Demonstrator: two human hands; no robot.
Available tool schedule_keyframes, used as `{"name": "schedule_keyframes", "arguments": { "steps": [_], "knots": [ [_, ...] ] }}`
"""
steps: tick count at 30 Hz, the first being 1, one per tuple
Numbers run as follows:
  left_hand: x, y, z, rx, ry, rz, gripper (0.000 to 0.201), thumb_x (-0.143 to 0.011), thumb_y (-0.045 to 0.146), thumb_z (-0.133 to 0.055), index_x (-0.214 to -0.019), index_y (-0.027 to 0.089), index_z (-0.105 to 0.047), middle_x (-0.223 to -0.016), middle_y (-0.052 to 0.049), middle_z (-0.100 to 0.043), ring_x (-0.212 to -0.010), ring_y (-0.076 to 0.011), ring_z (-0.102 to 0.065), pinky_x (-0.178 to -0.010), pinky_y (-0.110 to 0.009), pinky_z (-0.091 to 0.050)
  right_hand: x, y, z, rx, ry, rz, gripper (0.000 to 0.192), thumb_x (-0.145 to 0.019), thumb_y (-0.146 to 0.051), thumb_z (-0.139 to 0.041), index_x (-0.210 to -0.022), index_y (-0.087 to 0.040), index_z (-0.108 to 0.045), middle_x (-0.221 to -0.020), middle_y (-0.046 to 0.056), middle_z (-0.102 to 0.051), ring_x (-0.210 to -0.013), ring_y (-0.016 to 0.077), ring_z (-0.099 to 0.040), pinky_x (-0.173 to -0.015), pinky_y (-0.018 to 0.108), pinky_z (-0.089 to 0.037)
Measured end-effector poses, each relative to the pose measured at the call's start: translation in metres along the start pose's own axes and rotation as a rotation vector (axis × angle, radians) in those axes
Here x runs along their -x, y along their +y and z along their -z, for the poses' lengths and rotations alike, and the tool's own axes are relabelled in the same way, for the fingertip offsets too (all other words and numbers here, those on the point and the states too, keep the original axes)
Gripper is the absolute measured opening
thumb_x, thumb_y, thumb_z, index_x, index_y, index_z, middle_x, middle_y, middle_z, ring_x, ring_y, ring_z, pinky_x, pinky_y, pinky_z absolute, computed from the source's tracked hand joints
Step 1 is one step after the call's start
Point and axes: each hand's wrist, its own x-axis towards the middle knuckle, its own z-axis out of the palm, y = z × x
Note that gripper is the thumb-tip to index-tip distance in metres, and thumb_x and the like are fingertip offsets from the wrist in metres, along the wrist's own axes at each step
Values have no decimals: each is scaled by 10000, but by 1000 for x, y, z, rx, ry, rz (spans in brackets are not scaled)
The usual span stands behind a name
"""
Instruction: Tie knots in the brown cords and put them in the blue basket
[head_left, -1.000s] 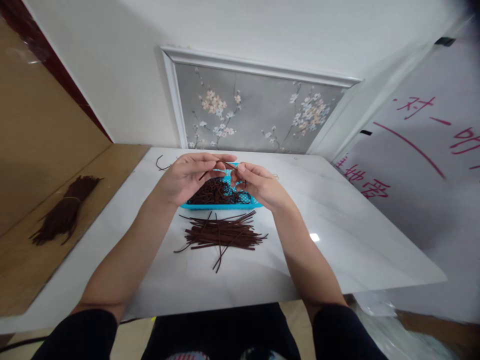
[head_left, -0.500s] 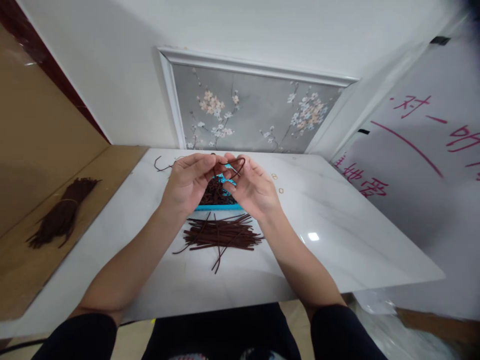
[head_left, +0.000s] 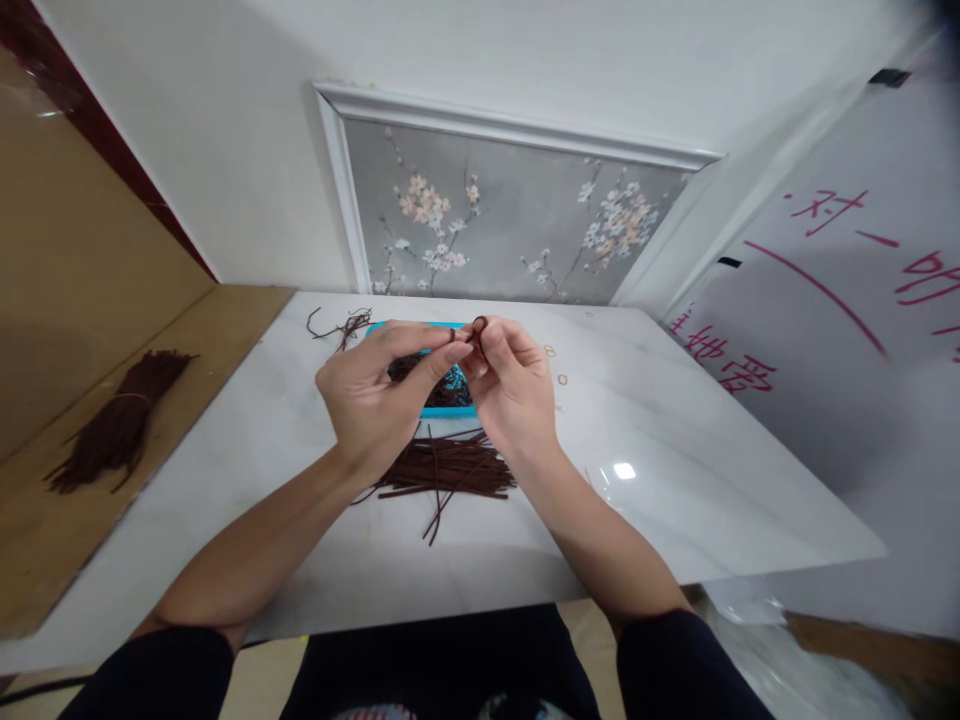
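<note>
Above the middle of the white marble-look table (head_left: 675, 520), seen from the head camera, both hands meet over a blue plastic basket (head_left: 420, 327). The left hand (head_left: 375, 400) has thumb and forefinger pressed together on a thin dark-brown cord strip (head_left: 477, 325), and the right hand (head_left: 510, 390) pinches the same strip from the other side, so the fingertips of the two hands touch. The strip is bent into a small loop that stands just above the right forefinger; the rest of it is hidden between the fingers. Behind and under the hands the basket holds a tangle of brown cords (head_left: 442, 392), most of it covered by the hands. Toward the near edge of the table, just in front of the basket, lies a loose pile of cut brown strips (head_left: 442, 475), roughly parallel to that edge, with a few crossing it at an angle. Near the far edge, left of the basket, lie a few stray cord scraps (head_left: 341, 326). Right of the hands, small metal rings (head_left: 562, 380) sit on the bare top, apart from each other. Off the table's left edge, on a brown board (head_left: 45, 540), rests a tied bundle of brown cords (head_left: 116, 425). Against the wall behind the far edge leans a flowered panel (head_left: 510, 220).
</note>
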Motion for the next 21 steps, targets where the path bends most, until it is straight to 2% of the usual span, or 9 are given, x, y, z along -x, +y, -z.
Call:
{"name": "schedule_keyframes", "arguments": {
  "steps": [4, 7, 12, 16, 21],
  "knots": [
    [4, 8, -1, -112, -51, 3, 79, -849, 267, -729, -922, 260, -757, -905, -2, -760, -861, -164, -709, -815, -336, -577, 2, 0, 0, -40, 58, 44, 217, -849, -471, -651, -947, -279, -678, -958, 24, -704, -752, 149, -616, -750, 350, -551],
    [3, 9, -2, -125, -81, 2, 104, -885, 237, -683, -954, 271, -752, -937, 0, -753, -903, -158, -699, -875, -339, -561, 2, 0, 0, -51, 62, 101, 197, -835, -427, -688, -958, -272, -684, -957, 24, -720, -867, 178, -671, -827, 366, -565],
    [2, 3, -3, -97, 2, -4, 156, -833, 218, -746, -981, 261, -719, -889, 17, -733, -851, -130, -704, -831, -292, -571, 6, -7, -4, 70, 56, 128, 171, -875, -392, -646, -991, -266, -643, -1026, 44, -720, -1033, 214, -685, -948, 413, -553],
    [2, 4, -2, -125, 6, 4, 193, -817, 245, -766, -1000, 252, -704, -901, 15, -735, -845, -140, -717, -803, -299, -588, 6, -9, -3, 95, 85, 123, 200, -867, -416, -661, -997, -272, -614, -1002, 45, -713, -1041, 222, -685, -942, 413, -560],
    [0, 4, -2, -93, 2, -125, 189, -830, 196, -748, -968, 325, -754, -885, 34, -754, -816, -139, -701, -748, -313, -567, 3, -4, 1, 123, 92, 114, 275, -864, -454, -650, -1066, -276, -593, -937, 31, -702, -976, 204, -696, -871, 375, -578]
  ]
}}
